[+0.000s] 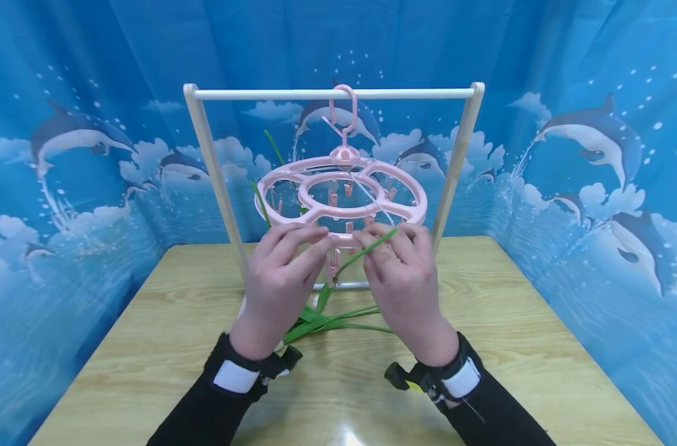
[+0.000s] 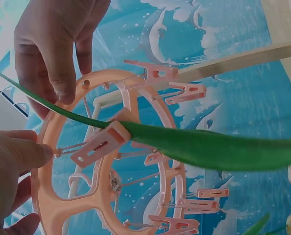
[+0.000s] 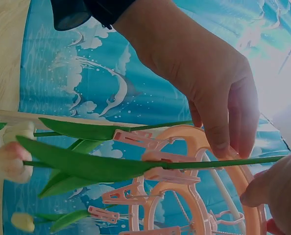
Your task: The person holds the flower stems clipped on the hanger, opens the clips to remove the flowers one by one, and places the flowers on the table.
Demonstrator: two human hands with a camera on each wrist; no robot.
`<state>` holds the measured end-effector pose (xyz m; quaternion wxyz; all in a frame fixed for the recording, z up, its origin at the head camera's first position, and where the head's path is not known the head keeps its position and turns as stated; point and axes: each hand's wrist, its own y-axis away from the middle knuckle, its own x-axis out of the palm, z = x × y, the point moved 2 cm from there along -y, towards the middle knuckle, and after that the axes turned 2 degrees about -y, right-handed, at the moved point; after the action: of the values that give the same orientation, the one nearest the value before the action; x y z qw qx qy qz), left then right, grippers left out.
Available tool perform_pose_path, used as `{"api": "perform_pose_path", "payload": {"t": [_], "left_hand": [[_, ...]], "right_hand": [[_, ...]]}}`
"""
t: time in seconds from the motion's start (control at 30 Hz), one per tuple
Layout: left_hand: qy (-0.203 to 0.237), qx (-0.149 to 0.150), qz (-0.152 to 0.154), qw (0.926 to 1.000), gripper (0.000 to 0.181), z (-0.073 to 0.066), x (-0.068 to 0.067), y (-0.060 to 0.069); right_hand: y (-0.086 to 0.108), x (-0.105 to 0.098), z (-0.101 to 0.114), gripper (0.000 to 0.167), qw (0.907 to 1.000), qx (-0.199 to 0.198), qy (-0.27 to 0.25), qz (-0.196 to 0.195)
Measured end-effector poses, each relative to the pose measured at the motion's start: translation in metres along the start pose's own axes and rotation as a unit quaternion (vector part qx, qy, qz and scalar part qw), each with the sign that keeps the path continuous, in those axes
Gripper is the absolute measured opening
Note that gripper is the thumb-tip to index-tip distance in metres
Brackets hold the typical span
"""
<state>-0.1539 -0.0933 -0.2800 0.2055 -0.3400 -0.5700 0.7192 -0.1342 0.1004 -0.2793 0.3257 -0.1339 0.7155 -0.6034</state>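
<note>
A round pink clip hanger hangs by its hook from a white bar. My left hand and right hand pinch its near rim, side by side and apart. In the left wrist view, the left thumb lies at the rim and the right hand curls over it higher up. Between the hands, a pink clip holds a green tulip stem, its pale flower head downward and its bare end past the rim beside my right hand.
The white-barred rack has wooden side posts and stands on a wooden table. Other tulips hang beneath the hanger, with green leaves below and between my hands. A blue dolphin curtain surrounds the table's back and sides.
</note>
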Motion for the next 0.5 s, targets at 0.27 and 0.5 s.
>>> {"api": "perform_pose_path", "payload": {"t": [0.27, 0.5], "left_hand": [[0.006, -0.02, 0.035, 0.9992, 0.021, 0.005, 0.004, 0.002], [0.014, -0.031, 0.03, 0.999, 0.017, 0.016, 0.0, 0.003]], "right_hand": [[-0.001, 0.002, -0.006, 0.016, 0.9998, 0.011, -0.008, -0.013], [-0.002, 0.001, -0.012, 0.015, 0.9993, 0.029, -0.021, -0.006]]}}
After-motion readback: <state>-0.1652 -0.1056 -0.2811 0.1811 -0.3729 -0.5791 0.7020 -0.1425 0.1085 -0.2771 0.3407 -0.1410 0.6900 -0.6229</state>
